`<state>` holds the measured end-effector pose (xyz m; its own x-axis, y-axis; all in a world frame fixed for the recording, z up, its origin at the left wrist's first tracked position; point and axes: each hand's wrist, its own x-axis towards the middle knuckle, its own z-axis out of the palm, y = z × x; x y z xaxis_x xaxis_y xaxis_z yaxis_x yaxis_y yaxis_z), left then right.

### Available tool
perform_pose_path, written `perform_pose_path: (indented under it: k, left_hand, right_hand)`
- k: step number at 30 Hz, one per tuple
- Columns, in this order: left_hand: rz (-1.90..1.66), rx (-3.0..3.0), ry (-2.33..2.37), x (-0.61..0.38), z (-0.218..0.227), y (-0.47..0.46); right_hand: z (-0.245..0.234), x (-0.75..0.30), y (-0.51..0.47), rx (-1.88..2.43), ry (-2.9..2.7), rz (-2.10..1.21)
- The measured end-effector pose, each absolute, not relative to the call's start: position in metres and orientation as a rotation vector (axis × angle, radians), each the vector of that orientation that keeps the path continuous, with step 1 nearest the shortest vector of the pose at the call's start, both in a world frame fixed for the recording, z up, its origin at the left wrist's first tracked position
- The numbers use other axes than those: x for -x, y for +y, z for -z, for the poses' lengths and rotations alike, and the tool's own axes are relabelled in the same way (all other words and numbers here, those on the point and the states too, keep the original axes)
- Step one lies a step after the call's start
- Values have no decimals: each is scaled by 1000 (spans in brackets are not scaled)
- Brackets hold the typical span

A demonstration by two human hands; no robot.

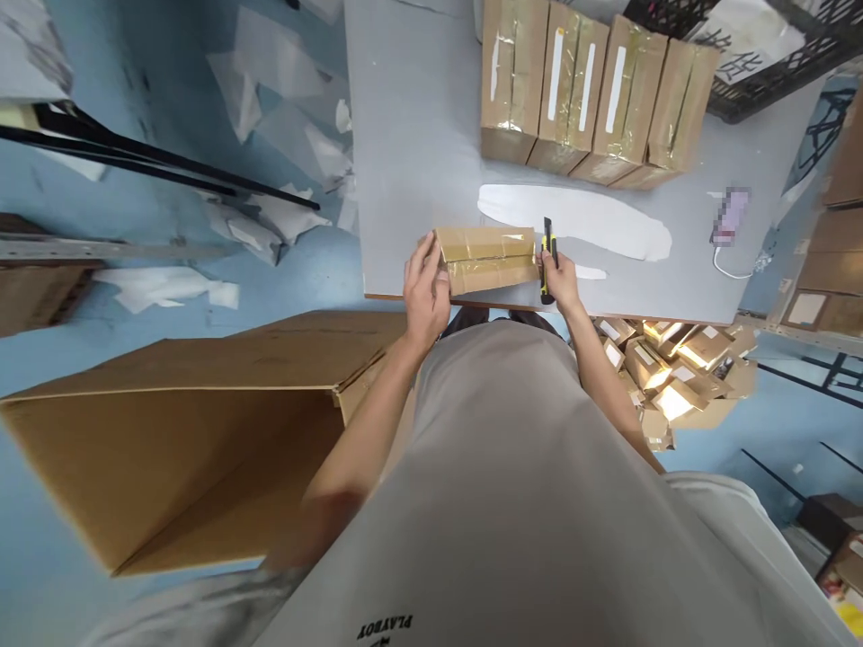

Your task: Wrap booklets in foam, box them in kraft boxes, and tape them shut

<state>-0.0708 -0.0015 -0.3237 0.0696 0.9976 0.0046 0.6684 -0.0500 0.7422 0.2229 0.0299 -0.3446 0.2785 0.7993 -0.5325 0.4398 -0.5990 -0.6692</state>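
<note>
A small taped cardboard box (491,261) sits near the front edge of the grey table, its tape seam running left to right. My left hand (427,292) grips its left end, fingers along the side. At the box's right end, my right hand (559,279) is closed around a yellow and black utility knife (547,261); whether its blade is out I cannot tell. Just beyond lies a long white sheet (580,218). Several similar taped boxes (570,90) stand in a row at the back of the table.
A large open carton (202,476) stands at lower left, beside the table. Many small opened boxes (680,368) are heaped at the right. A black crate (755,81) occupies the table's far right corner, and a phone (732,216) with a white cable lies nearer. White scraps (270,81) litter the blue floor.
</note>
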Motion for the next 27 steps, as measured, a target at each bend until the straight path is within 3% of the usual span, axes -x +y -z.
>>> perform_pose_path:
  k: [9, 17, 27]
  left_hand:
    - [-761, -1514, 1413, 7, 374, 19]
    - [-742, -1414, 1193, 29, 400, 27]
    - [-662, -1360, 997, 43, 415, 40]
  right_hand:
    - [300, -273, -2, 2410, -1316, -905]
    - [268, -258, 11, 2344, -1853, -674]
    - [238, -194, 53, 2064, -2850, -904]
